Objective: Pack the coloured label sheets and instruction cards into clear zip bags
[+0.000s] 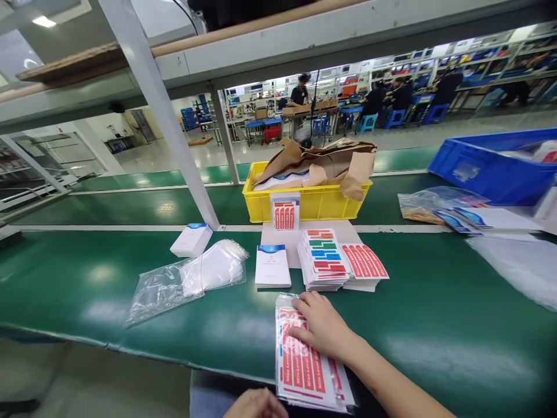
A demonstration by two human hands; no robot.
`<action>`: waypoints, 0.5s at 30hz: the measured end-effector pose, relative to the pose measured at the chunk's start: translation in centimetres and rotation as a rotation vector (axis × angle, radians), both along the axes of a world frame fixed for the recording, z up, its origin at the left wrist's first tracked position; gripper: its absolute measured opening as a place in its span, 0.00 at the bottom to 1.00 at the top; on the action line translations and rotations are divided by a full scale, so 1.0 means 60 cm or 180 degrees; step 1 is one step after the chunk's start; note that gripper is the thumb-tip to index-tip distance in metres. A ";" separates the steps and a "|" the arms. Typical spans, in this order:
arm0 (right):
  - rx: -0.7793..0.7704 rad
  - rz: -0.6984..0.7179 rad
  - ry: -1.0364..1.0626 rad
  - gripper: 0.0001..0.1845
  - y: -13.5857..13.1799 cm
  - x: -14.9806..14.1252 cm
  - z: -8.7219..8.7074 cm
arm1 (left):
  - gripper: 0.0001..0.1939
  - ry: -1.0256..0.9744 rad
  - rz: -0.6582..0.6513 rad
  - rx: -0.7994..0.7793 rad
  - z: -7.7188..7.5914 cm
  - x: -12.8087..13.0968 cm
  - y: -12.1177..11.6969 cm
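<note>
My right hand [321, 324] lies flat, fingers spread, on a clear bag [304, 366] that holds red-striped sticker sheets at the near edge of the green belt [435, 313]. My left hand [256, 404] shows only partly at the bottom edge, close to the bag's near left corner; its fingers are hidden. Just beyond the bag lie a stack of multicoloured sticker sheets [323, 257], a stack of red sticker sheets [364, 261] and a white booklet stack [272, 266].
A pile of empty clear bags [191, 278] and a white booklet [191, 240] lie to the left. A yellow bin [308, 200] with brown paper stands behind; a blue crate [496, 165] sits at the right. A slanted metal post [174, 133] crosses the left. People work far behind.
</note>
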State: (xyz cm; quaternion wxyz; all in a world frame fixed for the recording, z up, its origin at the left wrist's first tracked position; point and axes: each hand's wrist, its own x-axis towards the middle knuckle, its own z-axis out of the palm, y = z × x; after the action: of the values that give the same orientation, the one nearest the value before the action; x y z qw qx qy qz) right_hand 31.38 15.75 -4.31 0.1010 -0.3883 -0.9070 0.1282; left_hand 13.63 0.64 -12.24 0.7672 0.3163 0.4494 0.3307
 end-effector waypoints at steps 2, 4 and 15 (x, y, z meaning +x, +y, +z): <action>-0.0010 -0.0060 -0.0036 0.24 -0.011 -0.002 0.001 | 0.37 -0.0734 0.0107 -0.0370 0.002 0.006 0.001; -0.0031 -0.0142 -0.0063 0.25 -0.025 -0.003 0.001 | 0.36 -0.1308 -0.0066 -0.0627 0.014 0.015 0.003; -0.0890 -0.0427 0.1166 0.26 -0.076 0.058 0.001 | 0.19 -0.1051 0.0111 -0.0462 0.050 0.057 -0.015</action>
State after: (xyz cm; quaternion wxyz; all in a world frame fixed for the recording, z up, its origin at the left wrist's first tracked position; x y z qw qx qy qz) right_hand 34.83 11.17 -4.24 0.2174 -0.4282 -0.8191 0.3139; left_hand 17.07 -0.26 -9.26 0.8455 0.1937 0.3454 0.3581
